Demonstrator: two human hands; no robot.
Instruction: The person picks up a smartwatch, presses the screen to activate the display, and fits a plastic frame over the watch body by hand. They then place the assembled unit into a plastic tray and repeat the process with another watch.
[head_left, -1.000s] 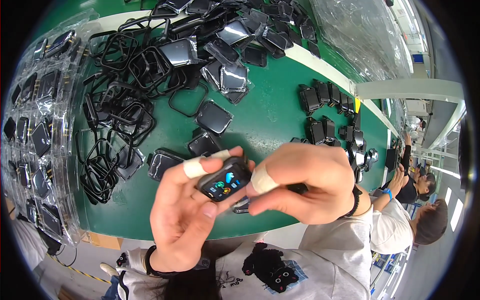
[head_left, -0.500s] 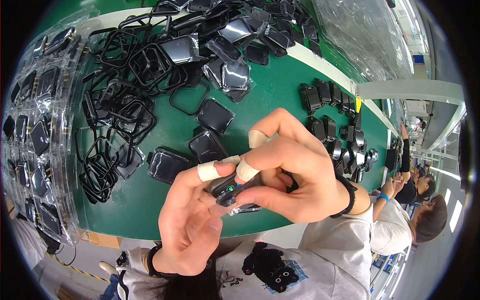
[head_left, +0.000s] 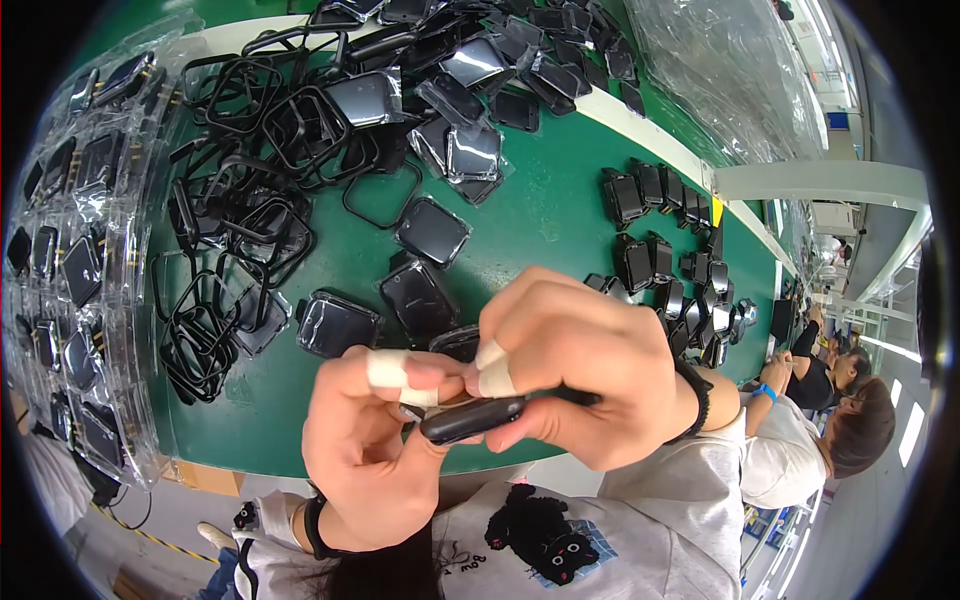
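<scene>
A small black rectangular device (head_left: 470,418), held edge-on just above the near edge of the green bench (head_left: 540,215), sat pinched between both hands of a seated worker. The left hand (head_left: 375,450) cradled it from below, its taped thumb pressing on the top, while the fingers (head_left: 492,372) of the right hand (head_left: 585,375), two of them also taped, were closed tight over its upper rim. Judging by the grip, the piece was in mid-handling and not yet set down; how much of the work on it was finished could not be told, since its face was turned away. Half a second before, the device had lain flatter in the left palm with more of its face showing, and the right hand had sat higher. Beyond the hands, loose dark screens in clear wrap (head_left: 335,322) lay scattered near a tangle of empty black frames (head_left: 250,200), with clear trays of parts (head_left: 75,260) at the left and a cluster of finished-looking units (head_left: 660,255) to the right, suggesting many pieces remained. Another person (head_left: 840,420) worked further along.
</scene>
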